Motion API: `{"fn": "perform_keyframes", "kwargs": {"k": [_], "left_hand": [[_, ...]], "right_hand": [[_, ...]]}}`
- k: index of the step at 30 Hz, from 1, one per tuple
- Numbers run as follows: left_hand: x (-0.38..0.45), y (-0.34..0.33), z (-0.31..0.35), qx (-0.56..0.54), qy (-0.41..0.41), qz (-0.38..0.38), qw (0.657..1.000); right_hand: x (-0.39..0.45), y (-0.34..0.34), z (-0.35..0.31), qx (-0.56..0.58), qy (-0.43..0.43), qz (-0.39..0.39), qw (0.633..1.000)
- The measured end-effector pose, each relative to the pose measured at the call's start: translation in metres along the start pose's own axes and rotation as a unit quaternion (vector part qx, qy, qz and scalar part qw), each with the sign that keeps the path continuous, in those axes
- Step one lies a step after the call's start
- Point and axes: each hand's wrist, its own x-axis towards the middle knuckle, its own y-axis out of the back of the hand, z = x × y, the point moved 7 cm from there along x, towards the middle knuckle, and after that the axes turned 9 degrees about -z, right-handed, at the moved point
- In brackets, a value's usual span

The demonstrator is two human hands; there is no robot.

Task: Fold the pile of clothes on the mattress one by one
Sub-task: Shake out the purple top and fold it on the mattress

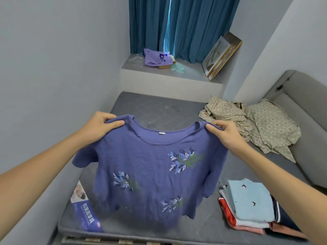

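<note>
A blue-purple short-sleeved shirt [150,177] with embroidered leaf sprigs hangs spread out above the grey mattress [159,110]. My left hand [100,125] pinches its left shoulder and my right hand [225,132] pinches its right shoulder, so the front faces me. Its hem hangs low over the near part of the mattress. Unfolded beige patterned clothes [251,124] lie crumpled at the far right of the mattress. A stack of folded clothes [249,202], with a light blue piece on top, sits at the near right.
A grey padded headboard [307,110] runs along the right side. A raised ledge [169,76] behind the mattress carries a purple bag [156,57] and a leaning framed picture [221,55] before teal curtains. A printed label [85,209] lies on the mattress at near left. A wall stands close on the left.
</note>
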Motion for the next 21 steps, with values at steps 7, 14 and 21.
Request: {"fn": "perform_keyframes", "kwargs": {"k": [7,14,21], "left_hand": [[0.093,-0.046,-0.091,0.049,0.06,-0.017,0.997],[0.24,-0.147,-0.297,0.13,0.122,-0.019,0.984],[0.338,-0.25,-0.509,0.235,0.138,0.004,0.962]], "right_hand": [[0.087,-0.034,0.117,-0.024,-0.062,-0.055,0.996],[0.222,-0.132,0.356,-0.122,-0.101,-0.123,0.98],[0.305,-0.237,0.592,-0.205,-0.111,-0.095,0.968]]}}
